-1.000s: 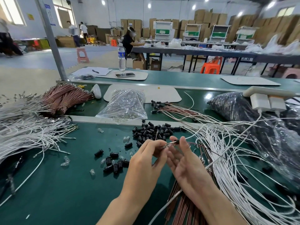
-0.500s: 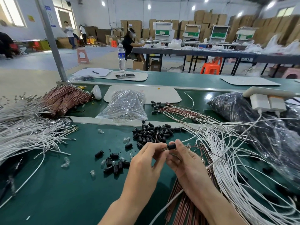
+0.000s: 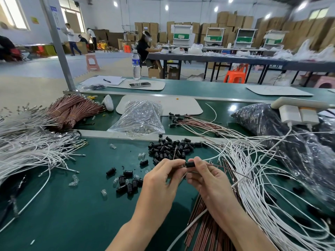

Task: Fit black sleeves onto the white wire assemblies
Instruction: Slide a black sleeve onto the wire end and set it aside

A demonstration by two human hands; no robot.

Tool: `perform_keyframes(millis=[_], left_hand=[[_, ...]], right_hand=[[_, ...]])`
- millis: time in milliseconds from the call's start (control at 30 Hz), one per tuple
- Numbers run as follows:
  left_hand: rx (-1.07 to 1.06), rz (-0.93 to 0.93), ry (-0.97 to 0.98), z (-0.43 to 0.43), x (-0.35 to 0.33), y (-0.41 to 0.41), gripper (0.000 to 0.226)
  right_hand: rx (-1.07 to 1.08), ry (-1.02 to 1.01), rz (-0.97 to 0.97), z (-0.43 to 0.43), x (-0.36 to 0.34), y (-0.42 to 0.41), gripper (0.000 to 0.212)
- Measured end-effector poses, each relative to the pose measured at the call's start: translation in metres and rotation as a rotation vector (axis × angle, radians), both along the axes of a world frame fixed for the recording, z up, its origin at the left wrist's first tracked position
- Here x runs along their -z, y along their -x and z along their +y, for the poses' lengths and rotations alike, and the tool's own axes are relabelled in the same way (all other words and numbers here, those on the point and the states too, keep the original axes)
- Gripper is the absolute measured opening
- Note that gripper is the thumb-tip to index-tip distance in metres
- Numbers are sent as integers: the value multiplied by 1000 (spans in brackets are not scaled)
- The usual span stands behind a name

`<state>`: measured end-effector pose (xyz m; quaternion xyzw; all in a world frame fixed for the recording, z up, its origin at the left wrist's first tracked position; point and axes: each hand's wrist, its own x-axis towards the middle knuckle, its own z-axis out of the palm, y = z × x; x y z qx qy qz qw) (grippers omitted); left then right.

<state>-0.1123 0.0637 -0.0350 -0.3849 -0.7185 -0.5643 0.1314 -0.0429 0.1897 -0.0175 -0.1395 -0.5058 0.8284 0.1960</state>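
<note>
While a clear bag [image 3: 140, 113] holds clear parts [image 3: 139, 130], left grip [image 3: 160, 179] pinches a wire [image 3: 233, 171], right grip [image 3: 208, 181] a black sleeve [image 3: 190, 164].

Right hand [image 3: 208, 180] pinches black sleeve [image 3: 190, 164], left hand [image 3: 159, 178] pinches its wire [image 3: 226, 170].

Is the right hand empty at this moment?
No, the right hand pinches a small black cylindrical sleeve between thumb and fingers, while the left hand pinches a thin wire.
</note>
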Motion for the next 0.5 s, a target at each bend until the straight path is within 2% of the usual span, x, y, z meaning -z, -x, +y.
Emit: perform_keyframes(millis=[133,333,500], left_hand=[[34,-25,17,2,-1,-2,21],[70,-160,-7,2,0,-3,16],[79,-158,-2,0,1,-2,18]], right_hand=[[-20,73,33,2,-1,-1,32],[6,45,20,3,-1,-1,32],[-53,81,26,4,1,1,40]])
